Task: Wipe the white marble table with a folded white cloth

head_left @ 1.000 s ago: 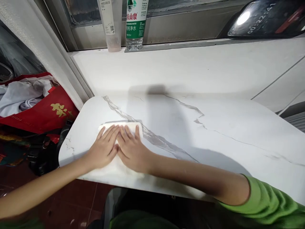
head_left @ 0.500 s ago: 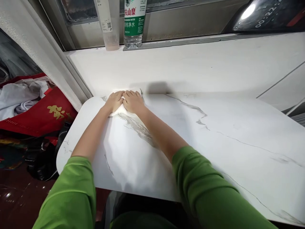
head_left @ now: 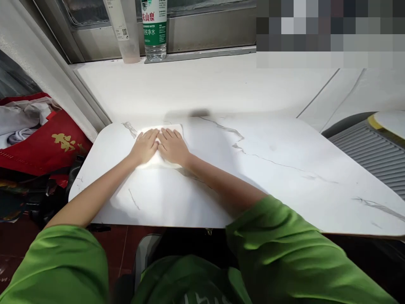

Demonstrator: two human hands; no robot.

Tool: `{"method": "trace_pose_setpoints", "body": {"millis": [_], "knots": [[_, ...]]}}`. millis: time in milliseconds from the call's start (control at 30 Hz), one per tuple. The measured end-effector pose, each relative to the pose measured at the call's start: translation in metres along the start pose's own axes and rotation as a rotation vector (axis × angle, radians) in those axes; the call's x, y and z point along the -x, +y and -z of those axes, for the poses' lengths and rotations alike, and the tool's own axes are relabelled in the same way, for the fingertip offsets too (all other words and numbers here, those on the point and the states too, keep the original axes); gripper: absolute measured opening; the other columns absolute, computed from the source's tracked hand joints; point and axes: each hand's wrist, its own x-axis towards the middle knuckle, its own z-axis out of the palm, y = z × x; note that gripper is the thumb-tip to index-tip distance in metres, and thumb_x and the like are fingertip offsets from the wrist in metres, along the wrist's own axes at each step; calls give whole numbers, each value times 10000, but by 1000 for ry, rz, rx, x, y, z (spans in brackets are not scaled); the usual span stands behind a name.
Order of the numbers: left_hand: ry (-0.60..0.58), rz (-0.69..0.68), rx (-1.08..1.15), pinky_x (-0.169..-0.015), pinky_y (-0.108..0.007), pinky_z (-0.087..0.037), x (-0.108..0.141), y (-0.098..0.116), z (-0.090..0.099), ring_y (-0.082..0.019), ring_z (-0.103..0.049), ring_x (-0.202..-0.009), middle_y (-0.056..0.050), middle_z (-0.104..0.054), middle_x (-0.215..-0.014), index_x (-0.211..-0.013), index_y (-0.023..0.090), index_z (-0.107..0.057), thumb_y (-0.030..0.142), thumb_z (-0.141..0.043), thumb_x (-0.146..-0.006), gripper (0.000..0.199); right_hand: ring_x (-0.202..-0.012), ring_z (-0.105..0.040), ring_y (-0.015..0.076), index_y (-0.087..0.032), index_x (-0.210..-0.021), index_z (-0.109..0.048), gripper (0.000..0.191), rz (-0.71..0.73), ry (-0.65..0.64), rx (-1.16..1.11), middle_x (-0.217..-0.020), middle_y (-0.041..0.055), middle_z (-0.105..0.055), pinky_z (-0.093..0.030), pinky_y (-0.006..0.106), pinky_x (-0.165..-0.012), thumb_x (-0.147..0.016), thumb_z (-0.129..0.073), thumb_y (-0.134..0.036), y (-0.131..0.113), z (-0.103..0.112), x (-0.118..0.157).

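A folded white cloth (head_left: 157,161) lies flat near the back edge of the white marble-patterned table (head_left: 284,190). My left hand (head_left: 144,146) rests on its left part, palm down with the fingers stretched forward. Beside it, my right hand (head_left: 172,146) presses flat on the cloth, fingers slightly spread. The thumbs almost meet in the middle. Both palms hide much of the cloth, whose corners and front edge show around them.
A water bottle (head_left: 155,31) and a translucent plastic container (head_left: 126,42) stand on the ledge behind. On the left are a pale curtain (head_left: 41,63) and a red bag (head_left: 41,147) with fabric inside. A grey ribbed surface (head_left: 373,147) lies at the right.
Both hands and the cloth have come back from the wall toward me. More of the cloth now shows behind the fingers. The view has shifted to the right.
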Motion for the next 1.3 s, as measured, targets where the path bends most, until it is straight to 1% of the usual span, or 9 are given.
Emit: {"method": "trace_pose_setpoints", "body": {"millis": [133,267,433,600,700,833,967,1100,1300], "knots": [[5,23,-2,-1236,-511,-178,59,60,-5,-258,-297,-1498,-150,-387,-1584,-1507,78,-345,238,-248,-987,552,-1429,-379,342,-41,-1442,-495,539,56,10,15,-1545,200,-429,-257,500,-1181,-976,-335,-258,-9,18,77],[1,-74,7,-1246,-536,-163,112,111,-12,-281,-270,-1510,-145,-383,-1587,-1521,79,-337,271,-233,-1009,557,-1428,-373,379,-12,-1399,-534,542,115,51,45,-1524,242,-439,-283,550,-1167,-950,-363,-263,-17,36,154],[-14,-210,15,-1242,-561,-158,133,134,-16,-293,-247,-1518,-147,-378,-1589,-1534,98,-321,270,-243,-1013,555,-1450,-336,384,9,-1420,-496,570,129,45,74,-1521,257,-434,-301,582,-1155,-938,-365,-265,-19,48,196],[-19,-151,69,-1236,-557,-156,87,117,-18,-285,-302,-1494,-167,-428,-1553,-1497,89,-354,250,-255,-988,543,-1452,-352,325,-51,-1423,-509,554,53,-66,-14,-1538,193,-443,-262,531,-1189,-921,-370,-239,8,45,145],[1,-54,89,-1223,-565,-170,31,98,-21,-286,-330,-1475,-178,-443,-1535,-1473,79,-363,227,-259,-968,536,-1432,-387,259,-99,-1453,-473,556,-40,-95,-68,-1541,135,-457,-273,465,-1186,-926,-316,-185,38,39,88],[54,-21,149,-1216,-527,-199,-51,73,-24,-254,-409,-1415,-132,-504,-1487,-1419,142,-430,204,-300,-942,498,-1357,-453,249,-88,-1374,-535,520,-16,-19,-80,-1473,139,-531,-287,413,-1153,-918,-291,-143,80,30,15],[87,-14,153,-1190,-490,-256,-110,53,-26,-264,-452,-1370,-127,-525,-1471,-1395,149,-473,182,-343,-910,504,-1326,-476,248,-122,-1345,-561,521,-49,32,-84,-1432,112,-574,-309,403,-1119,-902,-288,-116,111,21,-31],[116,-56,143,-1142,-413,-330,-130,43,-29,-268,-502,-1307,-119,-577,-1415,-1369,140,-521,197,-372,-905,491,-1288,-506,262,-132,-1343,-562,503,-127,45,-37,-1403,109,-596,-327,410,-1090,-930,-274,-134,121,15,-44],[77,-68,108,-1189,-427,-261,-121,47,-30,-238,-417,-1402,-108,-499,-1504,-1451,146,-440,203,-318,-962,508,-1324,-481,240,-120,-1360,-553,504,-76,54,-30,-1432,112,-574,-302,397,-1118,-924,-300,-134,118,16,-33]]}}
